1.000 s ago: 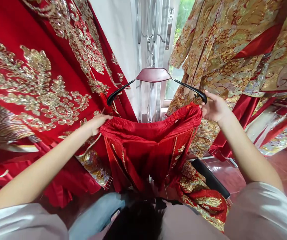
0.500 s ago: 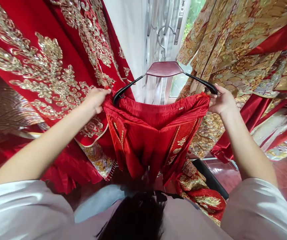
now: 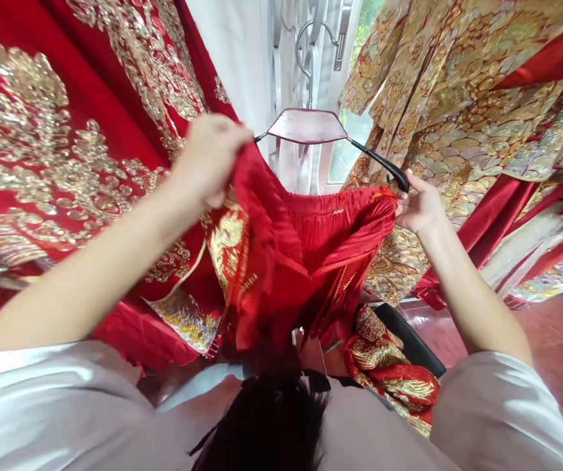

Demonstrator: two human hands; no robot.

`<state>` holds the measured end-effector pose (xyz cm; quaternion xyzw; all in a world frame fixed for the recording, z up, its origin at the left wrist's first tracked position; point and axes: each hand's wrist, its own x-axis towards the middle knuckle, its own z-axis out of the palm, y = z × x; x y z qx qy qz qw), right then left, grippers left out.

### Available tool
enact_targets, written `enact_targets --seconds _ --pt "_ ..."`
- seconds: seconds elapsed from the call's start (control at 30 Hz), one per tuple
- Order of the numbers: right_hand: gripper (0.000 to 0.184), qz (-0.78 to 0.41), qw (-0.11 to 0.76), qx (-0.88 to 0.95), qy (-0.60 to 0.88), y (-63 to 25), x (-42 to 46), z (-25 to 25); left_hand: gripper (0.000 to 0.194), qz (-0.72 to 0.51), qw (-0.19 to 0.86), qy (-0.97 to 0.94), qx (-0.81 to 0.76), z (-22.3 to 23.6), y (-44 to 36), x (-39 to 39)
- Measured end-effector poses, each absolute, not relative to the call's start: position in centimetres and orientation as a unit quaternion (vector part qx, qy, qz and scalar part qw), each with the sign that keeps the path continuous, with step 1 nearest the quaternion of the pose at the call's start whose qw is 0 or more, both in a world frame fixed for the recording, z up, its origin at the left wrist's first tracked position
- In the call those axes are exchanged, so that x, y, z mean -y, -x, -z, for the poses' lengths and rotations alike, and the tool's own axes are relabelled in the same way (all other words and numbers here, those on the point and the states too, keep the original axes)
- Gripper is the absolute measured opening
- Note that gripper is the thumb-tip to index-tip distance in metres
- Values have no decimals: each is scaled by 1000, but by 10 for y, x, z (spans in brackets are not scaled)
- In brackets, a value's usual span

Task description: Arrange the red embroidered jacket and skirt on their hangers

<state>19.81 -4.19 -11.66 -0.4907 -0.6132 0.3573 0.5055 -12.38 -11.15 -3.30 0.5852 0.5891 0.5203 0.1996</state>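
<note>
My left hand [image 3: 210, 157] is closed on the left end of the waistband of a red skirt [image 3: 310, 261] with gold embroidery, lifted up against the left arm of a hanger [image 3: 310, 125]. The hand and cloth hide that left arm. My right hand [image 3: 416, 206] pinches the right end of the waistband just under the hanger's black right tip. The hanger has a dark red middle and a metal hook, caught on a white window grille [image 3: 305, 46]. The skirt hangs down between my arms.
A red robe with gold embroidery [image 3: 65, 150] hangs close on the left. Gold and red garments [image 3: 467, 111] hang on the right. More embroidered cloth [image 3: 399, 379] lies over a dark seat edge below. The floor [image 3: 560, 340] is red tile.
My left hand has risen and moved right with its end of the waistband, now covering the hanger's left arm. My right hand stays at the right tip.
</note>
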Motion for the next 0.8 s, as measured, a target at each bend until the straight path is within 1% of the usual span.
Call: enact_targets --seconds 0.1,0.17,0.23,0.3,0.37,0.43,0.5,0.6,0.67,0.7,0.77,0.8 --pt "45 -364 534 584 491 -199 36 119 17 -391 150 -670 -613 74 111 105" --pt "44 -377 537 573 491 -200 33 120 16 -304 86 -721 -617 85 106 101" --pt "45 -402 536 559 489 -202 30 122 14 -250 3 -742 -622 80 99 99" --pt "46 -424 530 549 488 -202 29 125 18 -244 -92 -759 -596 63 86 96" --pt "46 -436 524 545 488 -201 29 126 27 -250 -183 -802 -511 43 67 86" --pt "45 -436 523 543 492 -200 29 124 31 -252 -253 -850 -388 28 47 70" --pt "42 -429 528 541 494 -200 31 121 32 -255 -261 -875 -319 22 27 49" --pt "36 -428 535 539 490 -209 40 115 26 -266 -182 -880 -349 24 8 23" --pt "33 -457 523 543 472 -219 49 111 25 -264 -161 -874 -374 28 4 15" --pt "28 -471 512 550 462 -226 53 109 31 -255 -176 -873 -376 30 3 14" --pt "13 -479 490 567 458 -237 60 104 44 -229 -224 -873 -367 31 4 14" --pt "15 -467 481 574 470 -242 62 100 49 -219 -245 -872 -363 31 4 15"
